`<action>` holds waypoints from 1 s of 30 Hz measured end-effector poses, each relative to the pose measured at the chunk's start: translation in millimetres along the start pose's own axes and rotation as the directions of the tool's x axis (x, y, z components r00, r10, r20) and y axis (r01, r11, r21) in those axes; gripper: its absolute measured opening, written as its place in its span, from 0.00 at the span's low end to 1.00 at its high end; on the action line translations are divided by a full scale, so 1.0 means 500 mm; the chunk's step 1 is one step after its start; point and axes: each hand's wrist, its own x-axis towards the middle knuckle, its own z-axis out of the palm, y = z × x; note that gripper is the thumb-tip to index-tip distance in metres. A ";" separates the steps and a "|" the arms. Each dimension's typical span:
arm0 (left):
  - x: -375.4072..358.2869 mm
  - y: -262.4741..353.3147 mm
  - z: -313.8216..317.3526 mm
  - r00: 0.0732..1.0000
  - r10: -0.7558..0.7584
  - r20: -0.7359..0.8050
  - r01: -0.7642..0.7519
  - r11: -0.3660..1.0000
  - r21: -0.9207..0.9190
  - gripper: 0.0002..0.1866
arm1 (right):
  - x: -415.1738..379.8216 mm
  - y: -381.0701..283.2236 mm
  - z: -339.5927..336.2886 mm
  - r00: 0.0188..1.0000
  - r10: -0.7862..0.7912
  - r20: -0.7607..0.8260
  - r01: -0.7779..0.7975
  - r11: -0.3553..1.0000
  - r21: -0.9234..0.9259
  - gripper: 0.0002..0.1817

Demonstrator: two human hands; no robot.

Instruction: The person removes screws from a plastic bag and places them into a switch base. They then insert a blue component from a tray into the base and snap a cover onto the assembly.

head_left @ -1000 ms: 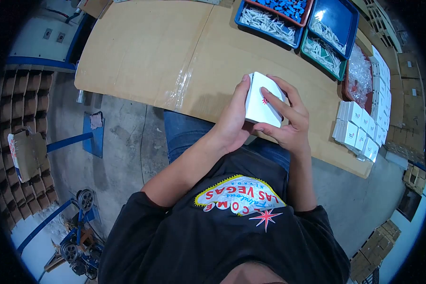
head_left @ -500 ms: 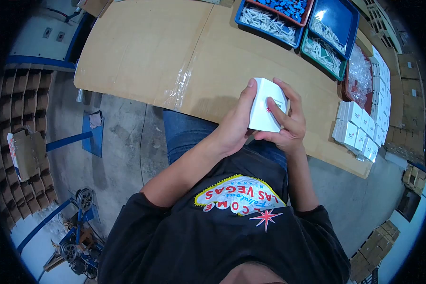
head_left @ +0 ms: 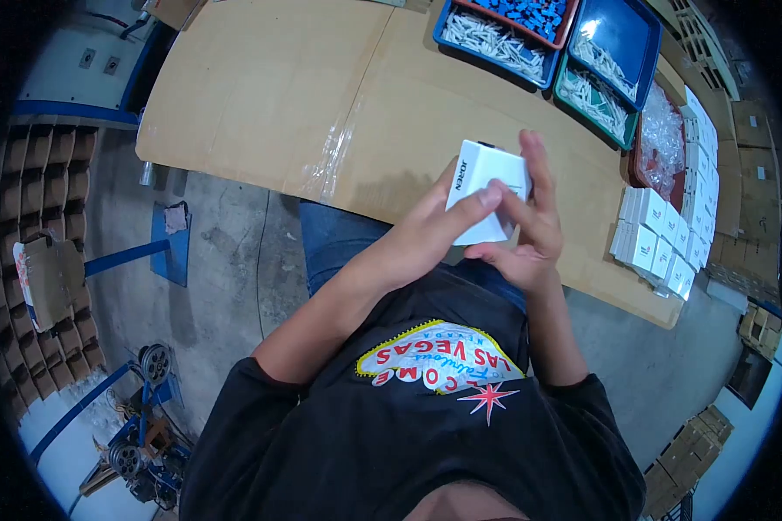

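A small white printed carton [head_left: 485,167] is over the near edge of the table [head_left: 261,95]; the left hand [head_left: 408,239] grips it, thumb flat across its face; the right hand [head_left: 539,239] has spread fingers, one tip against that face; stacked white cartons [head_left: 645,245] occupy the table's right end.

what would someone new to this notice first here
Likely the white box near the centre, between the left hand and right hand, above the near edge of the cardboard-covered table. Next, the bright "LAS VEGAS" print on the black shirt just below. Then the vivid blue pieces at the top of the view, and the stacked white boxes at the table's right end.
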 end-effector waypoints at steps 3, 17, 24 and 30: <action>-0.014 0.013 -0.007 0.999 -0.015 -0.042 0.014 0.999 -0.045 0.25 | 0.027 -0.055 -0.003 0.960 0.255 -0.113 -0.212 0.930 0.300 0.54; -0.011 0.035 -0.027 0.905 0.410 0.115 -0.420 0.814 0.402 0.22 | 0.032 -0.057 -0.056 0.912 0.408 0.039 -0.363 0.758 0.541 0.28; -0.009 0.030 -0.028 0.888 0.443 0.126 -0.454 0.795 0.402 0.20 | 0.029 -0.043 -0.053 0.947 0.319 0.027 -0.297 0.845 0.446 0.25; -0.011 0.028 -0.030 0.882 0.453 0.129 -0.464 0.788 0.405 0.20 | 0.030 -0.047 -0.051 0.947 0.321 0.012 -0.294 0.852 0.433 0.24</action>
